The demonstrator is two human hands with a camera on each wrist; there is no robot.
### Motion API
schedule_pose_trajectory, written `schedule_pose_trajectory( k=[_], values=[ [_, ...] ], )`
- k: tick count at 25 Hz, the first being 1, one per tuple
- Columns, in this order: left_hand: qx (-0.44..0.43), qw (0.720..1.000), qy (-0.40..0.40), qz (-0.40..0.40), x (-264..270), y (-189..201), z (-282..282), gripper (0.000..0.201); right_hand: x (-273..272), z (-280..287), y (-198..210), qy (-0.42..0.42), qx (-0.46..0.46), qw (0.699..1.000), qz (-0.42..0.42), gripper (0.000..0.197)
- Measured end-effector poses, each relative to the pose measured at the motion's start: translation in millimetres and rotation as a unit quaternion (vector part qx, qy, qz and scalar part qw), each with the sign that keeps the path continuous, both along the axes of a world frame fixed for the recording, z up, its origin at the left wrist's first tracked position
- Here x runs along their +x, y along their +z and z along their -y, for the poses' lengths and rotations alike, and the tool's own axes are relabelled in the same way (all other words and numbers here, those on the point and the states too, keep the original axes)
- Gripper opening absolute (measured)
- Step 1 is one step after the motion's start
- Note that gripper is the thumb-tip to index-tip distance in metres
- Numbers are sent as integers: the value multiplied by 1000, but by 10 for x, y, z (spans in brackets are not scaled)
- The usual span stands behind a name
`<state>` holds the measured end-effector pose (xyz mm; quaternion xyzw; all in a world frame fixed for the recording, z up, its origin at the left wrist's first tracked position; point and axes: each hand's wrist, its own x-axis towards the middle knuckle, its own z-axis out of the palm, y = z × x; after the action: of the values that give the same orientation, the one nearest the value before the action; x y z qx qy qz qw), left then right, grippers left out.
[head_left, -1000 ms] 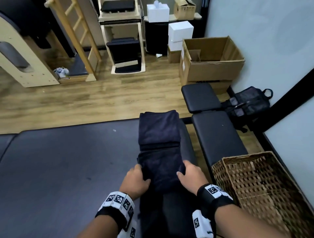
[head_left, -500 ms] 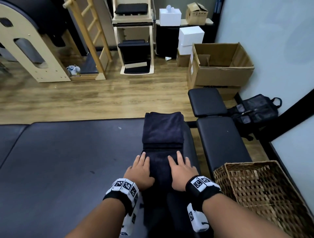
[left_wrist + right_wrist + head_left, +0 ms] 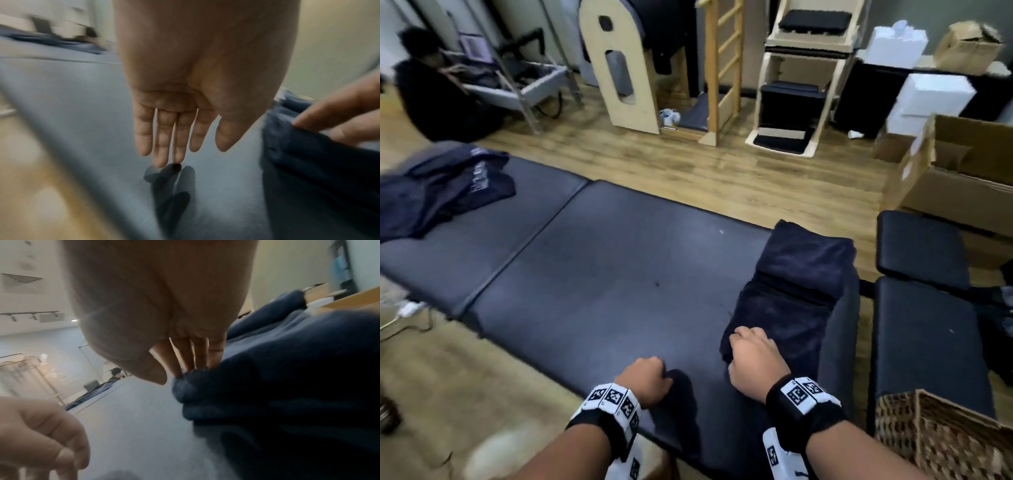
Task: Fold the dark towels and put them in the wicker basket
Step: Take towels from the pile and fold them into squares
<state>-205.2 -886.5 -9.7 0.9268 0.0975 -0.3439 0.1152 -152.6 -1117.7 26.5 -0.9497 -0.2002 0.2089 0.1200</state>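
A folded dark towel (image 3: 794,291) lies at the right end of the grey padded bench (image 3: 602,274). My right hand (image 3: 751,353) is at its near left corner; in the right wrist view (image 3: 174,374) the straight fingers (image 3: 185,356) touch the towel's edge (image 3: 277,394) and the thumb stands free. My left hand (image 3: 645,377) hangs over bare bench left of the towel, fingers (image 3: 164,138) straight, holding nothing. A heap of unfolded dark towels (image 3: 445,192) lies at the bench's far left end. The wicker basket (image 3: 928,435) stands at the lower right.
A black padded bench (image 3: 928,329) runs along the right, between the towel and the basket. An open cardboard box (image 3: 955,185) stands behind it. Wooden frames (image 3: 626,68) and white boxes (image 3: 928,99) line the back. A person in dark clothes (image 3: 424,89) sits far left.
Both hands lay flat on the towel; now the left hand has come off it to the left and the right has slid to its near left corner. The view has swung left.
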Motion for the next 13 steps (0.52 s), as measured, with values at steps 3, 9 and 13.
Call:
schedule_pose_trajectory(
  k=[3,9,13],
  values=[
    [-10,994,103,-24,-621,-46,-493,32,-129,-399,-92,82,13,996,-17,32],
    [-38,955,287,-57,-1832,-124,-1322,26,-407,-975,-198,159,-19,975,-156,20],
    [-75,916,391,-58,-2768,-230,-1778,22,-716,-1527,-255,198,-41,966,-162,26]
  ],
)
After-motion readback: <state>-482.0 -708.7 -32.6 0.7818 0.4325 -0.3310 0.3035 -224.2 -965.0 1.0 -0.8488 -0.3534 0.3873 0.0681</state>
